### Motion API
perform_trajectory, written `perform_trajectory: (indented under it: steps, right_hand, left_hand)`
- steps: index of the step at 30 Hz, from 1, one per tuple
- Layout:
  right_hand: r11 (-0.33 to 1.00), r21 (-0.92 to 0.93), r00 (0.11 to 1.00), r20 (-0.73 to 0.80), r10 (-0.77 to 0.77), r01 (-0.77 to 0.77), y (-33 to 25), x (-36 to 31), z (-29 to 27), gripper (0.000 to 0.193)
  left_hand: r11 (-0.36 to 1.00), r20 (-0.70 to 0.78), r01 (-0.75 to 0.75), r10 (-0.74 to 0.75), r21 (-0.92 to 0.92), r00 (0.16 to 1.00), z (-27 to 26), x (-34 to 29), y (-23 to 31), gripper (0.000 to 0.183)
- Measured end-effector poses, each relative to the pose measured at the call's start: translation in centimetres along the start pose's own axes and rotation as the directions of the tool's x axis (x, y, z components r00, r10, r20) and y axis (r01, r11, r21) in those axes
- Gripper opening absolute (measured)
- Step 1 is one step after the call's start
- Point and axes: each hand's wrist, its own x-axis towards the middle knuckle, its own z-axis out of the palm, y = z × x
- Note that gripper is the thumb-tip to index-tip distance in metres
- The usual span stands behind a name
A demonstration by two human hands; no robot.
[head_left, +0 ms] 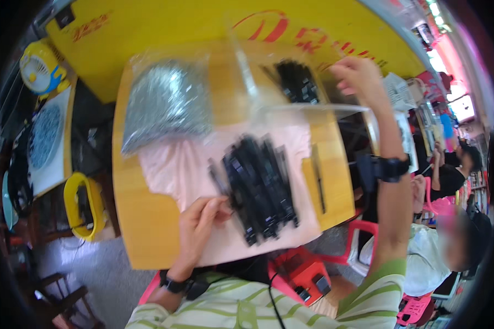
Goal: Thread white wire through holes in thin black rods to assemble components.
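Observation:
A pile of slim black strips point(260, 189) lies on a pale pink cloth point(170, 170) in the middle of the wooden table. At its left edge is my left hand point(200, 222), fingers closed with their tips against the outermost strips; what they pinch, if anything, is hidden. My right hand point(359, 79) is raised over the far right of the table, fingers curled together and blurred. Whatever it holds I cannot make out. A second bundle of black strips point(297, 79) lies at the far side. Blurred clear plastic edges point(313, 108) cross the view between this bundle and the pile.
A clear plastic bag packed with grey pieces point(167, 101) occupies the table's far left. One black strip point(319, 181) lies on the right. A yellow panel point(203, 27) stands behind the table point(132, 219). A yellow bin point(74, 205) is leftward; seated people point(433, 238) are at right.

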Motion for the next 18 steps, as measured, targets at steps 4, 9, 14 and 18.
perform_trajectory:
  steps: [4,9,14,18]
  right_hand:
    - [0.996,0.077,0.995,-0.098,-0.026,0.034,-3.7,-5.7,-0.6,0.023]
    - [0.966,0.237,0.994,0.038,0.098,-0.104,-4.6,-13.1,4.1,0.017]
    - [0.989,0.144,0.997,0.073,0.013,-0.023,-4.2,-19.7,6.9,0.008]
    - [0.988,0.151,0.999,0.039,0.019,-0.025,-3.3,-23.1,8.7,0.007]
  left_hand:
    - [0.990,0.046,-0.038,0.044,-0.134,0.998,0.5,0.6,0.1,0.025]
    - [0.991,0.088,-0.053,0.064,-0.124,0.994,0.7,1.6,-0.4,0.027]
    - [0.994,0.122,-0.083,0.091,-0.069,0.988,1.3,1.0,-0.7,0.028]
    - [0.999,0.071,-0.027,0.029,-0.036,0.997,1.0,0.5,-0.4,0.029]
